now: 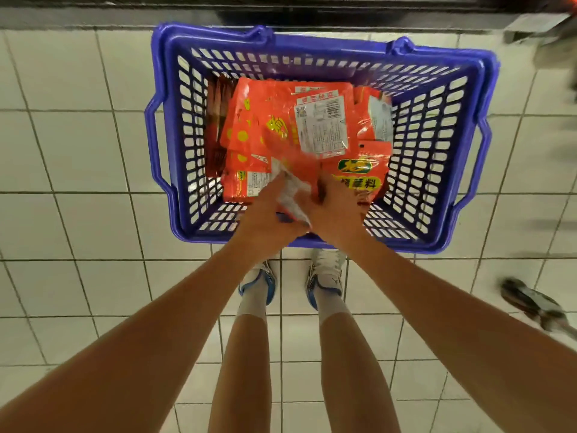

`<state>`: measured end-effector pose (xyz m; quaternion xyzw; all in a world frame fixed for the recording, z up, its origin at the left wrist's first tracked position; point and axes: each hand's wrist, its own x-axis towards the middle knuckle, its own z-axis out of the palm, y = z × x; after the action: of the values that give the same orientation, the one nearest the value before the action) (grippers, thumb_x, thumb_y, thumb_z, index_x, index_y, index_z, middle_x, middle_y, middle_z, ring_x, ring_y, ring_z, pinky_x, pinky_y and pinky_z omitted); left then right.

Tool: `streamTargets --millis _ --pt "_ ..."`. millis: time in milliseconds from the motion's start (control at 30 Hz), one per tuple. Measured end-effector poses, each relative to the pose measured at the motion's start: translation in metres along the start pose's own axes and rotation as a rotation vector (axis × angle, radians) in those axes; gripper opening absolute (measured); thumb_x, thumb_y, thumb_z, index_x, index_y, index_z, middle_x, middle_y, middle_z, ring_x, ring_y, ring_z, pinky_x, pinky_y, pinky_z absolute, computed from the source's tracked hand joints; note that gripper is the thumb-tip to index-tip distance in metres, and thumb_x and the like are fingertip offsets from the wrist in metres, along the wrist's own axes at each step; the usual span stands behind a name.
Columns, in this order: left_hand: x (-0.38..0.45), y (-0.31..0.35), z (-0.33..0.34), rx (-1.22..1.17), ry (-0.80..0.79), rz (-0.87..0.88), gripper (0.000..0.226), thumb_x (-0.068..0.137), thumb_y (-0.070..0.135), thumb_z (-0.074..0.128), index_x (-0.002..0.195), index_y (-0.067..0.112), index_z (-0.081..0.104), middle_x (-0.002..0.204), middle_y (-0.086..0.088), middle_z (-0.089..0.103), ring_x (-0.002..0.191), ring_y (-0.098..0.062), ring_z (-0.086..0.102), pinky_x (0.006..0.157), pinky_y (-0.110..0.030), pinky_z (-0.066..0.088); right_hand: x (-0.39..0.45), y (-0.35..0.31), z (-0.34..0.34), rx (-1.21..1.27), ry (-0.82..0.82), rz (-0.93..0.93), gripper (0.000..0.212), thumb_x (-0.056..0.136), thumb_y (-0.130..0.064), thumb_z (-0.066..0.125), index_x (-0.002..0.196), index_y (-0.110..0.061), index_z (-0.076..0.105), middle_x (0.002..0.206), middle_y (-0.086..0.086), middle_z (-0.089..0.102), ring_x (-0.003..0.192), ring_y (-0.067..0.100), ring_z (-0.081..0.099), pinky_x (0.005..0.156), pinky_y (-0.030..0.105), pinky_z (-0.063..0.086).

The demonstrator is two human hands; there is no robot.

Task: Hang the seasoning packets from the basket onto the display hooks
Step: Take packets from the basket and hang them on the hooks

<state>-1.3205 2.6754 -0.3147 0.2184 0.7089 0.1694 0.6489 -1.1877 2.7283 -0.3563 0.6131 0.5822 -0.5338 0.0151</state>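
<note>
Orange packets (299,132): piled loose in your blue basket (315,42), straight ahead of your feet on the tiled floor (78,151).
Nearest packet (292,195): blurred, at the near wall, long axis running away from you.
Left hand (265,220): appears to pinch it; blur leaves this unsure.
Right hand (335,210): just beside, fingers down on the pile; grasp unclear.
Hooks: out of view.

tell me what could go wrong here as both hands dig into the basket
1. Both hands, left and right, are on one blurred packet atop a loose pile; neighbours may get dragged out with it.
2. The basket sits low on the floor, so a dropped packet could land on the tiles.
</note>
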Motion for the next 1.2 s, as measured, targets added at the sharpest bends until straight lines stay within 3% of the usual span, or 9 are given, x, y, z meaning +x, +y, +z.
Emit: streamTargets --millis 100,233,367,433,500,567,767,1067,1200 --pt "0.004 0.009 0.006 0.094 0.028 0.072 0.061 0.089 -0.001 0.068 0.140 0.026 0.047 0.121 0.007 0.062 0.099 0.001 0.061 0.079 -0.008 0.049 -0.011 -0.031 -0.005 0.452 -0.172 0.153 0.013 0.088 -0.009 0.063 0.101 -0.005 0.067 0.087 0.014 0.074 0.080 0.023 0.074 0.075 0.041 0.062" --pt "0.015 0.010 -0.009 0.071 0.238 -0.029 0.026 0.101 0.006 0.050 0.122 0.018 0.060 0.100 -0.002 0.073 0.083 -0.024 0.071 0.071 -0.045 0.061 0.001 -0.039 -0.029 0.655 -0.329 0.194 0.012 0.091 -0.009 0.063 0.100 -0.012 0.070 0.084 -0.003 0.077 0.078 0.014 0.075 0.062 0.024 0.059" --pt "0.021 0.000 -0.024 -0.094 0.293 -0.150 0.030 0.101 0.007 0.050 0.110 0.030 0.067 0.105 0.003 0.075 0.088 -0.026 0.074 0.072 -0.044 0.063 0.042 0.000 -0.045 0.133 0.105 0.227 0.010 0.082 -0.020 0.066 0.088 -0.012 0.066 0.077 -0.009 0.073 0.071 0.010 0.070 0.058 0.023 0.052" --pt "0.021 -0.007 -0.028 -0.198 0.290 -0.209 0.033 0.099 0.008 0.055 0.098 0.038 0.067 0.098 0.013 0.075 0.090 -0.018 0.074 0.065 -0.035 0.062 0.062 0.036 -0.052 -0.098 0.327 0.353 0.029 0.081 -0.024 0.065 0.107 -0.011 0.060 0.097 0.001 0.069 0.090 0.022 0.068 0.071 0.028 0.051" --pt "0.022 -0.014 -0.030 -0.264 0.283 -0.253 0.030 0.098 0.010 0.057 0.100 0.038 0.067 0.098 0.014 0.074 0.092 -0.016 0.073 0.066 -0.034 0.061 0.073 0.071 -0.057 -0.066 0.355 0.567 0.054 0.083 -0.026 0.072 0.125 -0.004 0.047 0.119 0.015 0.062 0.110 0.035 0.061 0.083 0.039 0.050" --pt "0.022 -0.020 -0.028 -0.280 0.274 -0.275 0.028 0.099 0.012 0.059 0.112 0.035 0.067 0.107 0.009 0.074 0.095 -0.018 0.073 0.075 -0.041 0.062 0.073 0.092 -0.057 -0.046 0.308 0.643 0.058 0.083 -0.034 0.075 0.125 -0.005 0.048 0.111 0.012 0.063 0.104 0.034 0.061 0.078 0.038 0.046" --pt "0.014 -0.019 -0.023 -0.357 0.260 -0.280 0.026 0.099 0.023 0.063 0.123 0.032 0.065 0.114 0.005 0.074 0.099 -0.024 0.073 0.085 -0.051 0.061 0.038 0.103 -0.057 -0.015 0.397 0.501 0.015 0.092 -0.030 0.064 0.097 -0.016 0.062 0.073 -0.014 0.055 0.067 0.012 0.054 0.051 0.022 0.033" --pt "-0.034 0.032 -0.043 -0.519 0.147 -0.240 0.027 0.087 0.018 0.073 0.110 0.032 0.070 0.098 0.003 0.079 0.084 -0.022 0.078 0.066 -0.044 0.063 -0.024 -0.002 -0.111 0.499 0.276 0.220 0.027 0.081 -0.015 0.047 0.090 -0.012 0.072 0.074 -0.004 0.065 0.069 0.002 0.064 0.074 0.025 0.054" --pt "-0.093 0.092 -0.067 -0.552 0.102 -0.145 0.032 0.085 0.011 0.072 0.115 0.023 0.070 0.103 -0.006 0.079 0.093 -0.029 0.077 0.075 -0.051 0.062 -0.064 -0.083 -0.171 0.843 0.234 0.265 0.035 0.075 -0.020 0.054 0.106 -0.008 0.066 0.095 0.014 0.070 0.085 0.031 0.070 0.075 0.047 0.059"
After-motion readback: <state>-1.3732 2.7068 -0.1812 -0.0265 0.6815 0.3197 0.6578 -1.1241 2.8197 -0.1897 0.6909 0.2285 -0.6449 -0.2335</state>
